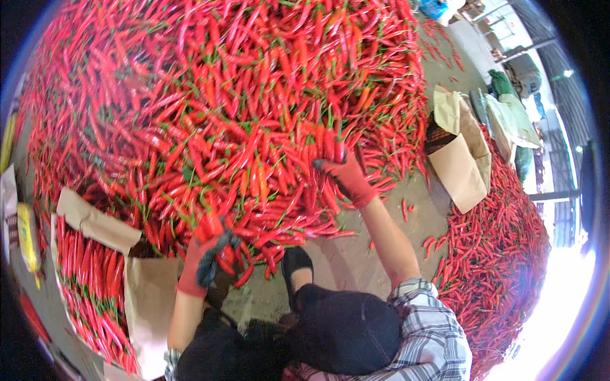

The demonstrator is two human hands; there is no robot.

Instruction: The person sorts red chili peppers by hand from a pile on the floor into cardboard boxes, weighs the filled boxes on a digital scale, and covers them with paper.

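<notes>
A great heap of red chili peppers point(228, 100) with green stems rises before me. My left hand point(207, 259), in a red glove with dark grey palm and fingers, is closed around a bunch of chili peppers point(208, 225) at the heap's near edge. Farther forward and to the right, my right hand point(347, 178), gloved alike, grips several chili peppers point(329, 142) with their stems pointing up and away from me. Left of my left hand stands an open cardboard box point(153, 309), its flaps folded out. Inside it, chili peppers point(90, 266) lie in neat parallel rows.
Another open cardboard box point(460, 174) stands at the right. Beyond it spreads a second chili heap point(495, 262). Loose peppers point(404, 209) lie on the concrete floor point(381, 247). Sacks point(512, 119) stand at the far right, and a yellow package point(28, 238) lies at the far left.
</notes>
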